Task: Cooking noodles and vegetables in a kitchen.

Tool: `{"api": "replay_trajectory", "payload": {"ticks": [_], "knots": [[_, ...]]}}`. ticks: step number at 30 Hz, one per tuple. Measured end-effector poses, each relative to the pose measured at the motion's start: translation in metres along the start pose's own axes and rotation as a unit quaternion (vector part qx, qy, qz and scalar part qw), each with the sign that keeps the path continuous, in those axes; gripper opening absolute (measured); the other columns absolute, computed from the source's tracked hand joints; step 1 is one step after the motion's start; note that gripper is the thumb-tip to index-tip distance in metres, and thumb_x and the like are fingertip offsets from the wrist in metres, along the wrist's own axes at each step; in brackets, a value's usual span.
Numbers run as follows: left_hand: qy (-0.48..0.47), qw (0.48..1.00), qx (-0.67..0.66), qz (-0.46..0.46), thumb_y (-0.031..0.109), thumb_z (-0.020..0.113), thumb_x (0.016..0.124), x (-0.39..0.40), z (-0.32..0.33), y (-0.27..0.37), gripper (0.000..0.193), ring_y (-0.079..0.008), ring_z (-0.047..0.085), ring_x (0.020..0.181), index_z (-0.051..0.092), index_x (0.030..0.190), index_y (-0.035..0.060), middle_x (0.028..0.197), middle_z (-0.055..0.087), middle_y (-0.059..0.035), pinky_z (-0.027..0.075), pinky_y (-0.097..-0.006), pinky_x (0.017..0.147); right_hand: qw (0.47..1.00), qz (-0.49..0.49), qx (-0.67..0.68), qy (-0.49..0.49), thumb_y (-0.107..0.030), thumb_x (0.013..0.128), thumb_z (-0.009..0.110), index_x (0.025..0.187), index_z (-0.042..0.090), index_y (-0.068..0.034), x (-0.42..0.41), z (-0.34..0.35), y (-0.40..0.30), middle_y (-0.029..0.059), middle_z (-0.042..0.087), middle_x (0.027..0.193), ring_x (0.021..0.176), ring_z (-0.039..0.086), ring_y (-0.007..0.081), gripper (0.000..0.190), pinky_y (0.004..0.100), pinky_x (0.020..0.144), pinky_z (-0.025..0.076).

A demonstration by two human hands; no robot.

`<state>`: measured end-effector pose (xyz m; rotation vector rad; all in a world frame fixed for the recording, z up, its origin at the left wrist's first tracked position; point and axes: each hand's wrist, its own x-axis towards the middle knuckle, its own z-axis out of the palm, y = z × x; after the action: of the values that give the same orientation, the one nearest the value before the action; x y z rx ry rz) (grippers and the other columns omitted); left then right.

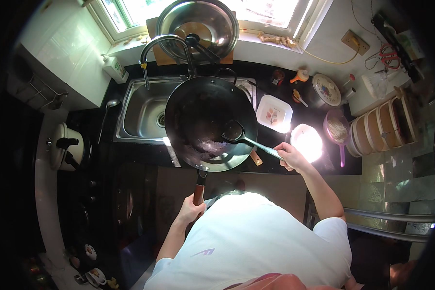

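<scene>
My left hand (193, 209) grips the brown wooden handle (199, 195) of a large dark wok (203, 108), which is held over the right part of the sink and the counter beside it. In my right hand (290, 157) is the light handle of a dark-headed spatula or ladle (258, 145). Its head lies inside the wok on the right side. A wet sheen and some dark residue show on the wok's lower inner wall. Right of the wok sits a square white dish (274, 114) with a leaf print. Close to my right hand is a white bowl (306, 143), overexposed by sunlight.
A stainless steel sink (130, 108) with a curved faucet (142, 54) lies left of the wok. Behind stands a large metal basin (224, 25) against a wooden board. A pink strainer (336, 127) holding pale strands, and a lidded pot (326, 90), stand at the right.
</scene>
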<state>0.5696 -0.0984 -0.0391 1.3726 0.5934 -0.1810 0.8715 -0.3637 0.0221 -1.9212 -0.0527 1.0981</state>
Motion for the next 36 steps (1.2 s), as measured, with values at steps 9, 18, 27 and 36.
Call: {"api": "replay_trajectory", "payload": {"ticks": [9,18,27,36], "knots": [[-0.079,0.997,0.017,0.007,0.003,0.061,0.075,0.014,0.004,0.018,0.013,-0.0087,0.048,0.05,0.048,0.078,0.0053,0.06,0.048,-0.0001,0.039,-0.0237,0.045,0.985,-0.07,0.16,0.002,-0.02,0.099,0.043,0.113,0.048,-0.009,-0.006,-0.006,0.054,-0.0024,0.041,0.061,0.042,0.029,0.003,0.018,0.0195,0.037,0.021],[-0.144,0.989,0.003,-0.019,0.004,0.063,0.074,0.046,0.028,0.045,0.016,-0.01,0.047,0.045,0.047,0.077,0.0058,0.059,0.049,-0.0016,0.038,-0.0234,0.041,0.963,-0.089,0.237,0.096,-0.016,0.096,0.045,0.111,0.052,-0.007,-0.067,-0.043,0.064,-0.0023,0.044,0.059,0.04,0.031,0.0039,0.018,0.02,0.035,0.022],[-0.18,0.982,-0.027,-0.053,0.0,0.061,0.076,0.064,0.054,0.07,0.016,-0.0134,0.047,0.044,0.046,0.08,0.0037,0.059,0.049,-0.0046,0.039,-0.0267,0.042,0.926,-0.099,0.301,0.203,-0.015,0.097,0.044,0.106,0.052,-0.006,-0.127,-0.081,0.078,-0.0019,0.043,0.058,0.039,0.03,0.0034,0.015,0.0192,0.034,0.021],[-0.196,0.979,-0.033,-0.048,0.001,0.061,0.075,0.073,0.046,0.053,0.015,-0.0148,0.049,0.041,0.046,0.079,0.0038,0.057,0.049,-0.0045,0.037,-0.0271,0.039,0.904,-0.085,0.311,0.281,-0.018,0.096,0.046,0.108,0.05,-0.009,-0.122,-0.102,0.165,-0.0011,0.042,0.057,0.037,0.028,0.0034,0.016,0.0192,0.033,0.021]]}}
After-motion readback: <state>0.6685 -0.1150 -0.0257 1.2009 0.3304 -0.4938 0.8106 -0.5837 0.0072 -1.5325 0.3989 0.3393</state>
